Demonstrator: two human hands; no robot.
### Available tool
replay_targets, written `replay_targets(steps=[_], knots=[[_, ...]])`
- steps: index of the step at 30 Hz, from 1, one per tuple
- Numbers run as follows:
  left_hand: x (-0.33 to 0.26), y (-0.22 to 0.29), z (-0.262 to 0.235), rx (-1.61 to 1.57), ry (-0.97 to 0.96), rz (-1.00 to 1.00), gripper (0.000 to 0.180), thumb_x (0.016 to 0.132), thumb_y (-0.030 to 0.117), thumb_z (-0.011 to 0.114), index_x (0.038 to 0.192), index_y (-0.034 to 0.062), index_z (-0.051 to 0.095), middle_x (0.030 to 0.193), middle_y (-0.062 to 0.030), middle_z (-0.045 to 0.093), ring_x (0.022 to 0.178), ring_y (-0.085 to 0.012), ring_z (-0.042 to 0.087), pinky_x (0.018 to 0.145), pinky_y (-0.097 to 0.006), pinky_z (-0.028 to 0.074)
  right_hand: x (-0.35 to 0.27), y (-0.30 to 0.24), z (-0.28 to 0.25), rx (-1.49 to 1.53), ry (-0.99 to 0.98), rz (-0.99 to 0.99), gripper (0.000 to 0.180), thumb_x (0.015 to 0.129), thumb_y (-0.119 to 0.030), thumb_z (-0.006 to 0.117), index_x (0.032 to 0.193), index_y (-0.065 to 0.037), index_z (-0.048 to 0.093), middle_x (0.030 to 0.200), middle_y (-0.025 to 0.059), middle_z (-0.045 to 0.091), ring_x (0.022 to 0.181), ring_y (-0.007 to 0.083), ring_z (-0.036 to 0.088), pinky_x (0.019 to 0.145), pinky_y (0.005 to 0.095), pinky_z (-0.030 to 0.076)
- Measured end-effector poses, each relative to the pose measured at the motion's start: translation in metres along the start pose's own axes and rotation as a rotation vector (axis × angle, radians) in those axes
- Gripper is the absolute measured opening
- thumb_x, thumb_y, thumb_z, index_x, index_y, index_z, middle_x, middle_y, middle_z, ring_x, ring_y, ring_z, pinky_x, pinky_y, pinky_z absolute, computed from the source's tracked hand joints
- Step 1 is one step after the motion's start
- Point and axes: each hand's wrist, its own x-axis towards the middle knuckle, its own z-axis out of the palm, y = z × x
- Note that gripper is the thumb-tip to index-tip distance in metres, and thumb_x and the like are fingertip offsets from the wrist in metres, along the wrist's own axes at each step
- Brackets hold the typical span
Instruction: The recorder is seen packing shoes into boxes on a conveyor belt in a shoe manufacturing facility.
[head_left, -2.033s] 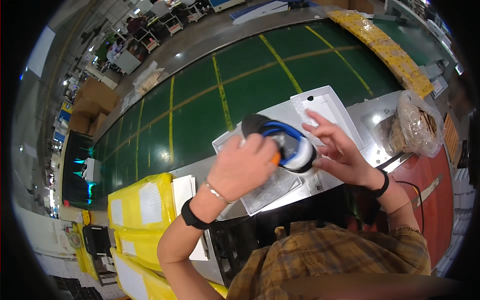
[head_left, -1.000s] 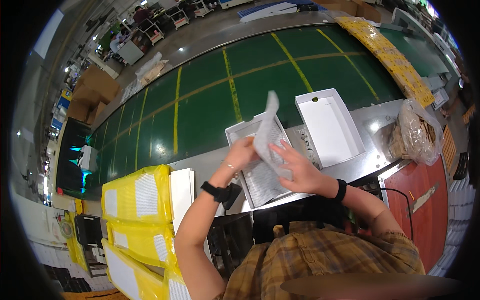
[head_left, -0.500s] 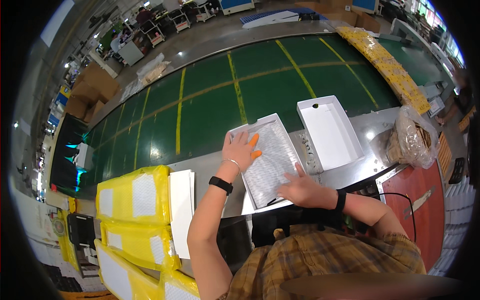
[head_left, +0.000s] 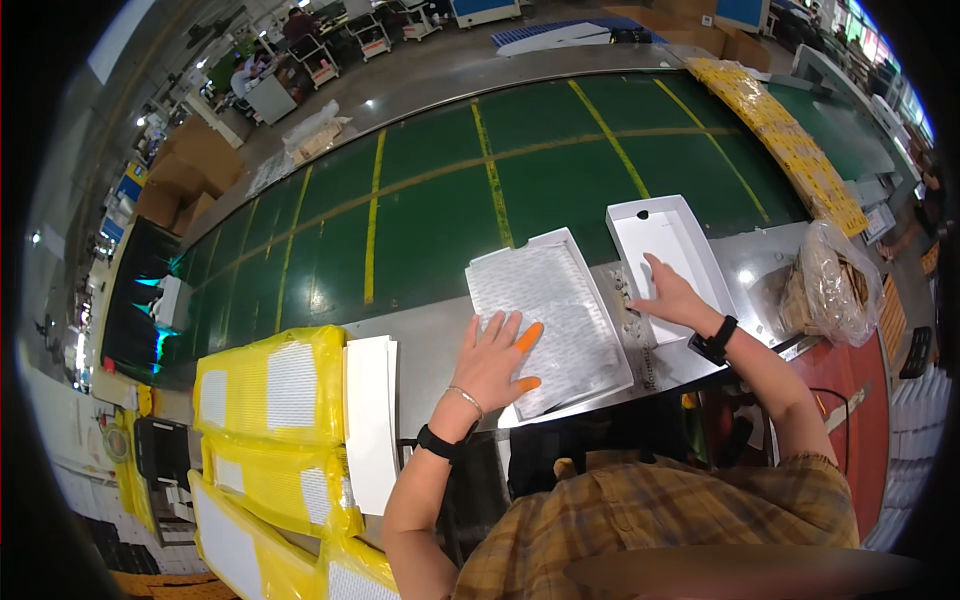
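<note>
The left hand [head_left: 495, 358] is lying flat, fingers spread, on the bubble bag [head_left: 552, 325] in the open box [head_left: 560, 238]; the right hand [head_left: 668, 296], open, is reaching into the empty lid [head_left: 690, 222], not yet fitted.

The left hand [head_left: 492, 362] hides part of the bubble-wrap sheet [head_left: 555, 320]; distant workstations [head_left: 330, 40] are too small to tell.
</note>
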Motion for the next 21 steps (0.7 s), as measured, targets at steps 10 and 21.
replay_targets(steps=[10,21], knots=[[-0.022,-0.012,-0.038,-0.817,0.330,-0.256,0.057,0.095,0.037,0.060,0.144,0.0119,0.045,0.148,-0.0177,0.044,0.136,-0.0295,0.043,0.116,-0.051,0.021,-0.016,-0.057,-0.133,1.304,-0.210,0.086,0.051,0.087,-0.005,0.066,0.133,0.005,0.046,0.122,0.0186,0.063,0.102,0.0227,0.068,0.091,0.0349,0.056],[-0.018,0.004,-0.035,-1.972,0.494,-0.361,0.061,0.091,0.015,0.069,0.140,0.0018,0.036,0.131,-0.0145,0.053,0.117,-0.0212,0.056,0.098,-0.033,0.048,-0.050,-0.129,-0.057,1.538,-0.702,0.150,0.060,0.090,-0.011,0.065,0.142,-0.002,0.036,0.124,0.0088,0.060,0.113,0.0153,0.059,0.096,0.0293,0.049]])
